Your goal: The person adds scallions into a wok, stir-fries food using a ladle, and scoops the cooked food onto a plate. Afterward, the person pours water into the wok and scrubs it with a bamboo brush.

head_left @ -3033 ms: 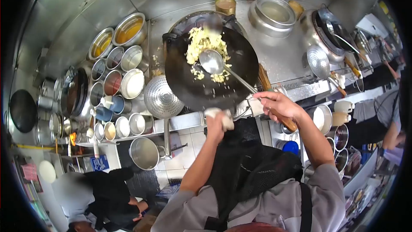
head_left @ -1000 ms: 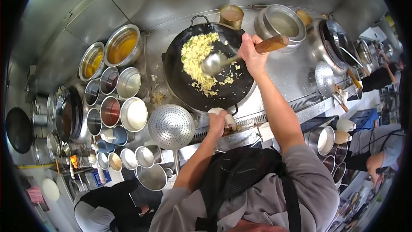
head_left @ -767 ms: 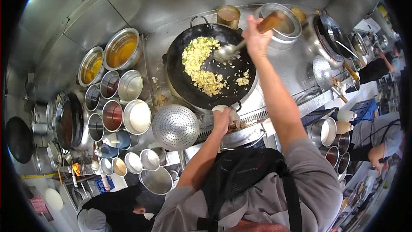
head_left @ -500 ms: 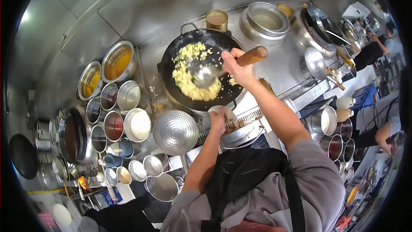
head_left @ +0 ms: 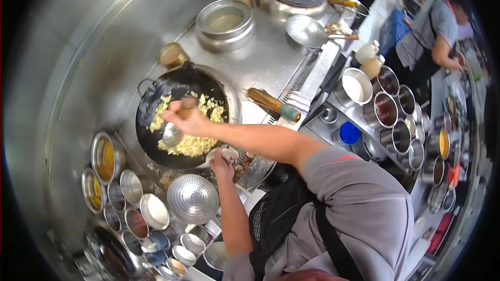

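Observation:
My right hand (head_left: 188, 118) is closed on the wooden-handled ladle, whose metal bowl (head_left: 172, 134) sits low in the black wok (head_left: 148, 143). Around the bowl lie yellow and pale bits of food (head_left: 190, 145), some with green in them. My left hand (head_left: 221, 164) grips a pale cloth (head_left: 229, 154) at the wok's near rim. Just below the wok is a round perforated strainer (head_left: 193, 199).
Steel pots of liquid and sauce, including a white-filled one (head_left: 154, 211), crowd the lower left. A lidless pot (head_left: 225, 26), a can (head_left: 173, 55) and a bamboo brush (head_left: 273, 105) surround the wok. At right, a co-worker (head_left: 429, 36) stands beyond more pots (head_left: 382, 109).
The whole view has turned, bringing the right-hand pots and co-worker nearer the middle. My right hand has moved over the wok with the ladle, and the food is spread differently.

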Motion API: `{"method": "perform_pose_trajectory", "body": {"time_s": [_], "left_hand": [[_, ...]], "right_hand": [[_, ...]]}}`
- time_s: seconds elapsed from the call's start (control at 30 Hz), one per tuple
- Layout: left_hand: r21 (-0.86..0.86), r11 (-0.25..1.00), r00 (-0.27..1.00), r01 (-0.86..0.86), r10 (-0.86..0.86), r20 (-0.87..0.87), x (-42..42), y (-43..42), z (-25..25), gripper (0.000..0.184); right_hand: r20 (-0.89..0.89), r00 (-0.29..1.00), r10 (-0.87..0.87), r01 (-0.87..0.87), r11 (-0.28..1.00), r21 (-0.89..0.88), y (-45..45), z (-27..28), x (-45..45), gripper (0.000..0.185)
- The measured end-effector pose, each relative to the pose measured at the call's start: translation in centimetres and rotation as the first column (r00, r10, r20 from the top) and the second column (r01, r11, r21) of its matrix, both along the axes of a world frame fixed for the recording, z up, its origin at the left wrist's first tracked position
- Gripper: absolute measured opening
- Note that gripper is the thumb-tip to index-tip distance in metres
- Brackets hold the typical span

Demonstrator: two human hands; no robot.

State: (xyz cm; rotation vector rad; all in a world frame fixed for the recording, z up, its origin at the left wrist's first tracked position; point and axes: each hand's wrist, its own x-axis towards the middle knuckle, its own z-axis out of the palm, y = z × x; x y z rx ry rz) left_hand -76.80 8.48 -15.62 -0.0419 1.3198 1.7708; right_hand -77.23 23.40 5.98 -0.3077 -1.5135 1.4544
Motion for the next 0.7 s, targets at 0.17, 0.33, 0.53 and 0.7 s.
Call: {"method": "perform_pose_trajectory", "body": {"time_s": [0.17,0.33,0.53,0.7], "left_hand": [[-0.111,0.991,0.997,-0.069,0.073,0.031,0.2,0.9,1.3,0.029],[0.002,1.0,0.999,-0.016,0.016,0.049,0.7,0.5,3.7,0.021],[0.108,0.994,0.988,-0.001,-0.016,0.155,0.8,-0.3,3.9,0.023],[0.131,0.985,0.983,-0.108,0.086,0.165,1.7,-0.5,4.8,0.019]], "right_hand": [[0.345,0.936,-0.075,-0.069,0.92,0.387,0.8,-0.6,8.7,0.041],[0.42,0.906,-0.04,-0.095,0.951,0.296,1.7,0.2,11.7,0.03],[0.293,0.549,0.783,-0.605,0.614,-0.507,2.1,-2.2,18.5,0.055],[0.011,0.602,0.798,-0.361,0.284,-0.889,0.0,-4.3,19.8,0.06]]}}
